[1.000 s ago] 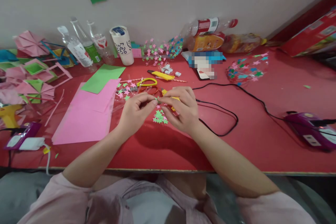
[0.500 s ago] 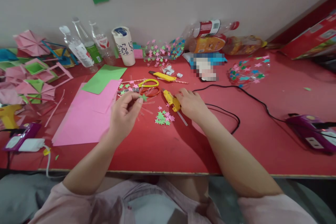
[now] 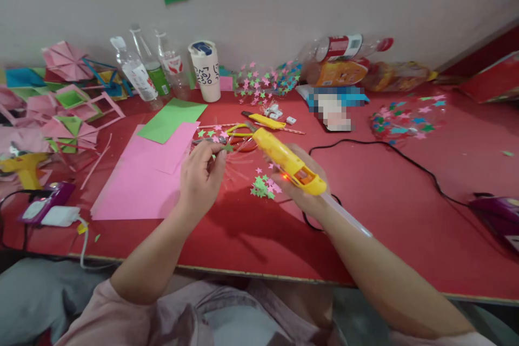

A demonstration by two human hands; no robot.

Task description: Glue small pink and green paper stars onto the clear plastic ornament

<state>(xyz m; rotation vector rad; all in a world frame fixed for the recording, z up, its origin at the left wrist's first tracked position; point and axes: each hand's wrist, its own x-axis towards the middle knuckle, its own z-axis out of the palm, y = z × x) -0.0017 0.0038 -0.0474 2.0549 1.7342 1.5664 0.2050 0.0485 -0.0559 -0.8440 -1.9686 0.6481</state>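
My left hand (image 3: pixel 201 175) is raised over the red table (image 3: pixel 405 216) and pinches a small green paper star (image 3: pixel 228 147) between thumb and fingertips. My right hand (image 3: pixel 302 186) is wrapped round a yellow glue gun (image 3: pixel 288 160), lifted off the table with its nozzle pointing up-left toward the star; a clear glue stick juts out behind it. A little heap of green and pink stars (image 3: pixel 263 186) lies on the table between my hands. The gun's black cord (image 3: pixel 389 146) trails away to the right.
Pink paper sheets (image 3: pixel 146 173) and a green sheet (image 3: pixel 172 118) lie to the left. Yellow scissors (image 3: pixel 239 131), a yellow knife (image 3: pixel 265 120), bottles (image 3: pixel 140 73), a white cup (image 3: pixel 206 71), folded paper shapes (image 3: pixel 68 113) and star-covered balls (image 3: pixel 405 119) crowd the back. A purple power strip (image 3: pixel 46 208) sits at front left.
My right hand left the star, reached right to the glue gun, gripped it and lifted it toward my left hand. The left hand kept the green star. The view shifted slightly left.
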